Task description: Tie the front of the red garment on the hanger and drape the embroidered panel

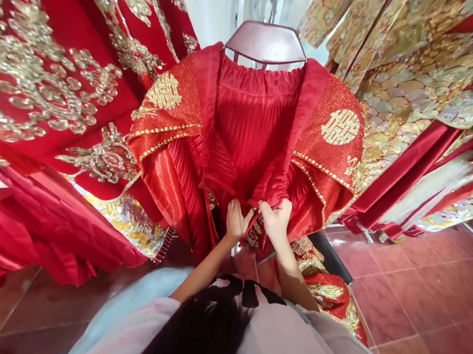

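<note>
A red jacket with gold embroidery (252, 137) hangs open on a dark red hanger (267, 42) straight in front of me, over a pleated red lining. My left hand (235, 222) and my right hand (275, 218) meet at the lower front edges of the jacket, both with fingers pinched on the red fabric. The gold double-happiness motifs sit on each shoulder panel. What the fingertips grip beyond the cloth is hidden by folds.
More red and gold garments (43, 84) hang close on the left, and gold-patterned ones (418, 68) on the right. A red tiled floor (435, 313) opens to the right. Red embroidered cloth (331, 289) trails near my right forearm.
</note>
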`<state>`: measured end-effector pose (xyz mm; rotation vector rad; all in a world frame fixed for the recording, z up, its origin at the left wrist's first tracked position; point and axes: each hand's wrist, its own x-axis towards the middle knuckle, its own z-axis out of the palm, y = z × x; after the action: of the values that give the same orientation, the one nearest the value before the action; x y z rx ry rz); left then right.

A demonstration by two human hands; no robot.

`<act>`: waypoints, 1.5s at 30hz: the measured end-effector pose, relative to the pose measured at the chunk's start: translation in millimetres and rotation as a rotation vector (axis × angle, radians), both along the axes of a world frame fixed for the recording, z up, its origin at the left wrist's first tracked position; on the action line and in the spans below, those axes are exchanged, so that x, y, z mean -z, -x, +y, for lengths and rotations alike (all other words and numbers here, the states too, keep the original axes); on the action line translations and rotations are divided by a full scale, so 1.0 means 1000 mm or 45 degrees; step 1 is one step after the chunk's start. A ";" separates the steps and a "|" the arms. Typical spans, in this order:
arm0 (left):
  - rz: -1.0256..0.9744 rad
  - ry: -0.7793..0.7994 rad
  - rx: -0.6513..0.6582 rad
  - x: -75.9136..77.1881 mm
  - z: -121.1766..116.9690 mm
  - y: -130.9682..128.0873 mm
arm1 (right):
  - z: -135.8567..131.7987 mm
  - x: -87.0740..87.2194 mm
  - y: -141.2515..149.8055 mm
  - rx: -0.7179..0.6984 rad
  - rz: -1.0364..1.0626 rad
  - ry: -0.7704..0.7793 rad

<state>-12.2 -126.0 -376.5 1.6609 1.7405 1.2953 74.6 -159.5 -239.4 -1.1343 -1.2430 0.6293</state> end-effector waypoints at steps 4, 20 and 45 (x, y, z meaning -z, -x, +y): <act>-0.062 0.034 0.115 0.009 -0.011 0.013 | -0.003 0.006 -0.004 0.141 -0.039 0.027; -0.191 0.080 0.052 0.031 -0.063 0.037 | -0.029 0.108 0.036 -0.307 -0.079 0.638; 0.401 -0.197 -0.116 -0.028 -0.006 0.022 | 0.006 0.033 0.031 -0.494 0.709 0.520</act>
<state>-34.6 -132.0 -348.6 1.9838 1.9554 1.2923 43.1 -153.4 -272.2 -0.9454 -0.8661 1.4359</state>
